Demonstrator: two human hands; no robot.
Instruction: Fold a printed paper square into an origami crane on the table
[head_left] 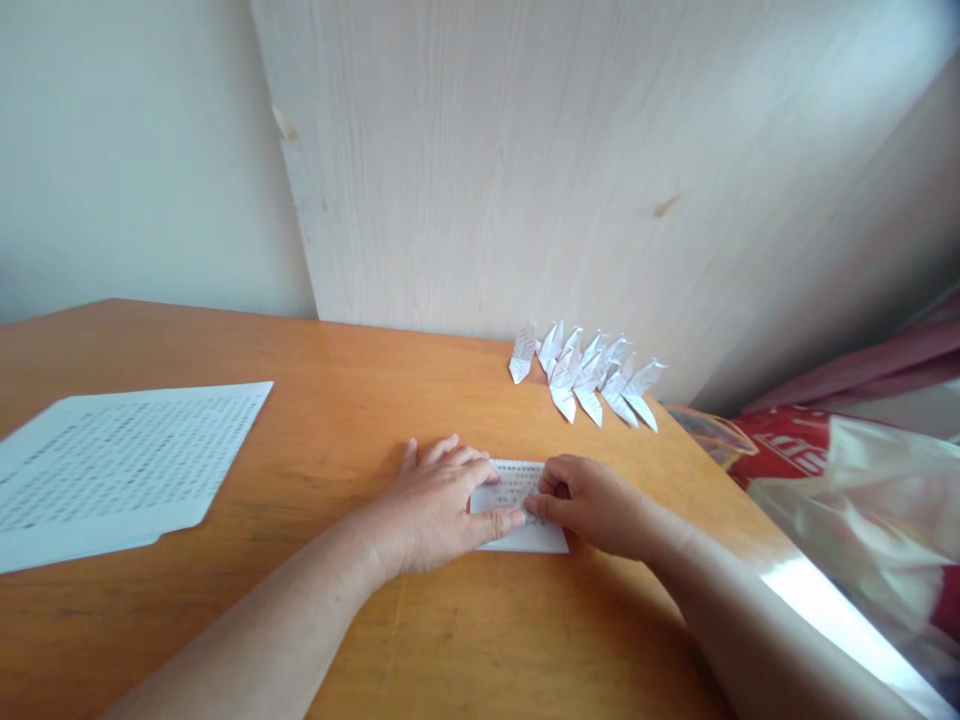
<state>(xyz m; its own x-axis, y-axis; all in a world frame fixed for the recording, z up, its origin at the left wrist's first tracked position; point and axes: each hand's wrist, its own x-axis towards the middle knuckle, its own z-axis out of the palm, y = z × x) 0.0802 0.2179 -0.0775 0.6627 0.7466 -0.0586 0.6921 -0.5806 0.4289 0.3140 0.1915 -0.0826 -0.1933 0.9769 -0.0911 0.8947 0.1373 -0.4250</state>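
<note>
A small rectangle of printed paper (525, 541), apparently folded, lies flat on the wooden table in front of me. My left hand (442, 510) rests over its left side with fingers spread, the thumb pressing on the middle of the paper. At the right side, my right hand (592, 500) has its fingers curled in and its thumb on the print, closed at the paper's edge. The fingertips of this hand are partly hidden.
Several folded paper pieces with pointed tips (589, 375) stand grouped near the table's back right edge. A stack of printed sheets (127, 470) lies at the left. Behind the table (360, 390) rises a pale wooden panel (465, 170). Plastic bags (862, 500) fill the space beyond the right edge.
</note>
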